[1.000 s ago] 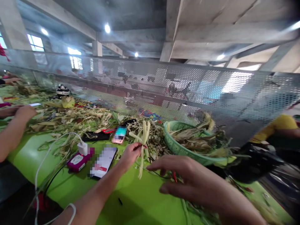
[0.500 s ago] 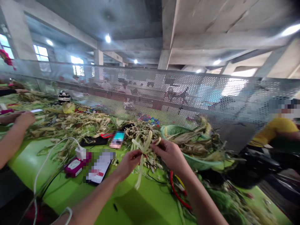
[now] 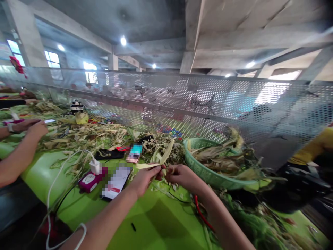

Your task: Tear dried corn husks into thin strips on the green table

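Pale corn husk strips fan out above the green table, one pointing up and another lying out to the left. My left hand is closed, pinching them where they meet. Close against its fingertips, my right hand is also closed in a pinch at the lower end of the strips. The fingers hide exactly what part the right hand grips. Behind both hands lies a heap of small husk scraps.
A green plastic basket of dry husks stands at right. To the left lie a phone, a magenta power strip with a white charger, and another phone. A co-worker's hands are at far left. A perforated metal screen runs behind.
My hands have come closer together at the husk strips. The strips have turned: the one that hung down no longer shows, and one now points left. The view has shifted slightly.
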Available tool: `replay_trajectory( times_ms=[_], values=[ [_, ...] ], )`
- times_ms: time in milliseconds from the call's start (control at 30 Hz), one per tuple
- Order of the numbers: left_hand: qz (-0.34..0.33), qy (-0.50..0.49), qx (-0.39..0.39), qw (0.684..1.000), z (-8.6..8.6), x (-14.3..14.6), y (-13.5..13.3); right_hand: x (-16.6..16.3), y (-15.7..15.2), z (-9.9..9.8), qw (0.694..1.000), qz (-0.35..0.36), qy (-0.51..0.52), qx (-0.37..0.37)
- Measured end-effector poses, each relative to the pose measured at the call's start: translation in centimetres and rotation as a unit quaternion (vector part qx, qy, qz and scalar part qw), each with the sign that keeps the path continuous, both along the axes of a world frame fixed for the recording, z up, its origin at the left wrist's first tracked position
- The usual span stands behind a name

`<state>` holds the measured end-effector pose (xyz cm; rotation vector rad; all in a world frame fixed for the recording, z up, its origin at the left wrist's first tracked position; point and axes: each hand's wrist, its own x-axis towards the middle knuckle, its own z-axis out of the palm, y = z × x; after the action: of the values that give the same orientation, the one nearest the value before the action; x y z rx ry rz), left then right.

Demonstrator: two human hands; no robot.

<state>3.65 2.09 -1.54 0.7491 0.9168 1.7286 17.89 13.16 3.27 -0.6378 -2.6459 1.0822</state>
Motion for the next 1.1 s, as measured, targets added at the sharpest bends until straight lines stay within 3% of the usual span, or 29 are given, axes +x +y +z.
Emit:
replay_trajectory(
  times_ms=[100,233,333,567,733,900,1100],
  values=[
    [-0.012,0.033,0.013,0.999,0.0,0.1,-0.1,0.7,0.1,1.3,0.999,-0.02,0.044,0.009],
    [0.008,0.104,0.03,0.994,0.1,0.1,-0.1,1.0,-0.3,2.7,0.985,-0.007,0.154,-0.077],
    [0.002,0.132,0.015,0.991,0.0,0.1,0.1,0.8,-0.9,2.8,0.975,-0.006,0.202,-0.093],
    [0.017,0.204,-0.02,0.979,0.4,0.0,-0.2,0.7,-0.6,2.4,0.975,-0.039,0.202,-0.088],
    [0.059,0.164,-0.002,0.985,0.5,0.0,-0.2,0.6,0.7,1.5,0.972,-0.09,0.189,-0.111],
    [0.066,0.148,0.023,0.987,0.0,-0.1,0.1,0.1,1.1,0.6,0.96,-0.097,0.178,-0.193],
    [0.028,0.103,0.067,0.992,0.8,0.3,-0.5,-0.6,0.8,-0.4,0.942,-0.115,0.163,-0.269]
  ],
)
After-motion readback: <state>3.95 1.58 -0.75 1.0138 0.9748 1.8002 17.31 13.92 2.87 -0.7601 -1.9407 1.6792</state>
